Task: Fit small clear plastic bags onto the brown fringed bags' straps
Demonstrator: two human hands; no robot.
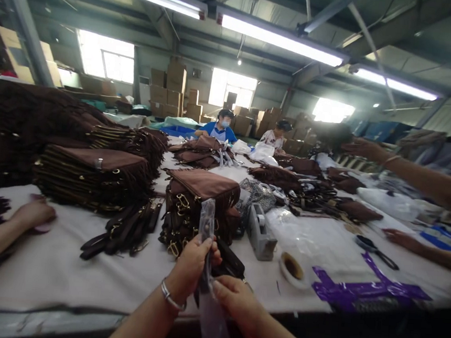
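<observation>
Low in the middle, a long, narrow clear plastic bag (212, 323) runs between my hands, its upper end standing above my fingers. My left hand (192, 263), with a silver bangle at the wrist, pinches it near the top. Lower down, my right hand (237, 300) pinches the bag's edge between thumb and fingers. Something dark shows along the bag near my fingers; I cannot make out what it is. Just beyond stands a stack of brown fringed bags (200, 182) with gold-coloured clips. Dark straps (230, 259) lie partly hidden behind my hands.
A grey tape dispenser (261, 232), a tape roll (294, 270) and purple plastic packaging (368, 289) lie on the right. More stacked brown bags (90, 178) and straps (125, 231) are on the left. Co-workers' hands reach in at left (35, 214) and right (404, 240).
</observation>
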